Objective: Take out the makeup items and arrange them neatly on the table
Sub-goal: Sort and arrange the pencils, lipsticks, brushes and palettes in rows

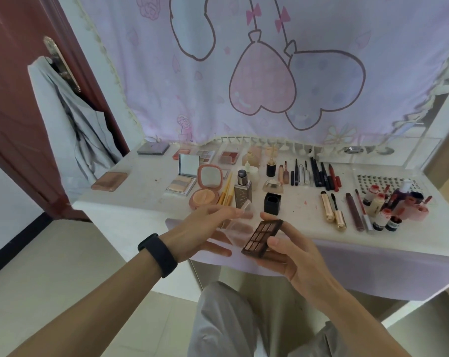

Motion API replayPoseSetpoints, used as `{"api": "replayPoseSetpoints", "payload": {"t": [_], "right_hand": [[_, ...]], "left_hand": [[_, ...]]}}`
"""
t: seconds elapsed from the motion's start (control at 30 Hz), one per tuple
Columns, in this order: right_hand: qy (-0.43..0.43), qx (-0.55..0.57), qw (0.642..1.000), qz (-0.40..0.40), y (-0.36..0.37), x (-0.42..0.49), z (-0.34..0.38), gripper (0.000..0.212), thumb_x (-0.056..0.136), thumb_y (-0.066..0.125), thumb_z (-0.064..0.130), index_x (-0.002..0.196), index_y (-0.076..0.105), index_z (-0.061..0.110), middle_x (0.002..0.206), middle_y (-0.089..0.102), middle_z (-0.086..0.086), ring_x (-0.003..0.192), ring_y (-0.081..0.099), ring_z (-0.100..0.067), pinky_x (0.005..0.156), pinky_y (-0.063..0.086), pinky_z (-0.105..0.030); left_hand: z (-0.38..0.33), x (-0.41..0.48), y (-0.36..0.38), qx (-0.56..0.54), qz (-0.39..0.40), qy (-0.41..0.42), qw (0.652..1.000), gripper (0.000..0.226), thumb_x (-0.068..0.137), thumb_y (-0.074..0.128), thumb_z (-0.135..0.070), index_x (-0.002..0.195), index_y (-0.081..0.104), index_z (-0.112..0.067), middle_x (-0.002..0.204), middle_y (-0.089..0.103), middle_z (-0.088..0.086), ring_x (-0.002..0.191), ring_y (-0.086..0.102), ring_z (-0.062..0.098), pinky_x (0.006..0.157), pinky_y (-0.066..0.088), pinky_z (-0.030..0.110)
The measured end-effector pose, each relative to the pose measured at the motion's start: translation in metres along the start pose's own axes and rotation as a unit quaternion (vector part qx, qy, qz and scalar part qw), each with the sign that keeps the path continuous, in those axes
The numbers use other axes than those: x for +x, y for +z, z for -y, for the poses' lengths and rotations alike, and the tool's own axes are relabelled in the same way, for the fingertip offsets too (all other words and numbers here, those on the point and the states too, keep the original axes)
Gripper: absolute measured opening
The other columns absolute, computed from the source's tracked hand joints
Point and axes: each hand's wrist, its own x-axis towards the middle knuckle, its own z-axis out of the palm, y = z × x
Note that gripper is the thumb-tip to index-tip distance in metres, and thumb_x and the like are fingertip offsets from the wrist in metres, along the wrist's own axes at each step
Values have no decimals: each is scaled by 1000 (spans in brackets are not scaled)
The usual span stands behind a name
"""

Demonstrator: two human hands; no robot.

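Trousers [231, 318]: grey, below the eyeshadow palette [263, 237].
Right hand [290, 251]: thumb on top and fingers beneath, clamped on the palette, pans facing up.
Left hand [205, 233]: just left of the palette, thumb and fingers pinching a blurred clear lid [240, 224]; black wristband [157, 255] on the wrist.
Table [141, 199]: behind the palette, carrying a black box [272, 203], pink compact [209, 186], gold tubes [332, 211] and a row of pencils [317, 173].
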Motion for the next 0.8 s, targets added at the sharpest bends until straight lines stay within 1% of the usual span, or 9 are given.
{"api": "replayPoseSetpoints", "payload": {"t": [0.1,0.17,0.2,0.27,0.33,0.47,0.6,0.7,0.8], "right_hand": [[1,19,1000,-2,3,4,-6,66,71,88,25,132,64,32,121,70,-22,110,68,-43,81,61,-33],[0,18,1000,-13,5,8,-10,63,70,86,15,129,68,30,120,71,-19,110,69,-41,81,61,-32],[1,15,1000,-16,7,10,-12,64,68,89,14,127,69,30,120,72,-18,111,69,-40,81,61,-32],[8,10,1000,-10,13,14,-14,73,59,98,20,126,70,28,119,73,-17,112,70,-36,82,61,-31],[9,-5,1000,-6,20,17,-16,83,56,99,24,132,67,25,120,73,-17,113,70,-32,84,60,-30],[-16,-76,997,-8,32,23,-17,80,66,90,26,138,57,29,119,74,-9,112,71,-22,86,56,-21],[-29,-113,993,-11,41,28,-21,74,70,84,21,138,57,34,114,76,-3,107,72,-15,83,54,-15],[-31,-127,991,-14,47,30,-27,75,72,83,17,139,56,33,113,77,0,106,73,-14,82,54,-15],[-43,-151,987,-28,54,34,-32,73,81,79,1,142,54,32,110,78,2,103,74,-14,80,55,-14]], "left_hand": [[4,-5,-12,-26,-14,-13,999,37,95,56,-52,119,69,-28,115,74,0,104,71,27,84,58,38],[6,-7,-18,-36,-32,-23,999,43,96,52,-55,122,68,-25,116,74,-2,101,72,27,84,59,38],[8,-8,-21,-39,-44,-25,998,46,97,50,-57,123,68,-24,115,74,-3,100,72,27,84,59,38],[13,-11,-26,-40,-66,-25,997,51,96,45,-62,122,69,-24,114,74,-4,98,73,26,82,60,37],[15,-13,-31,-48,-88,-19,995,56,94,43,-67,119,71,-24,112,75,-2,98,73,25,80,60,36],[20,-17,-40,-138,-111,19,984,60,91,47,-67,116,74,-19,112,74,8,104,72,26,84,59,34],[34,-22,-42,-145,-148,67,976,57,94,49,-58,121,70,-12,113,74,8,109,70,22,89,57,27],[39,-23,-46,-154,-177,58,970,52,98,50,-48,123,67,-6,110,75,11,105,72,21,85,58,25],[41,-27,-49,-148,-181,34,972,46,97,54,-47,123,65,-10,112,74,12,103,72,23,91,58,32]]}}
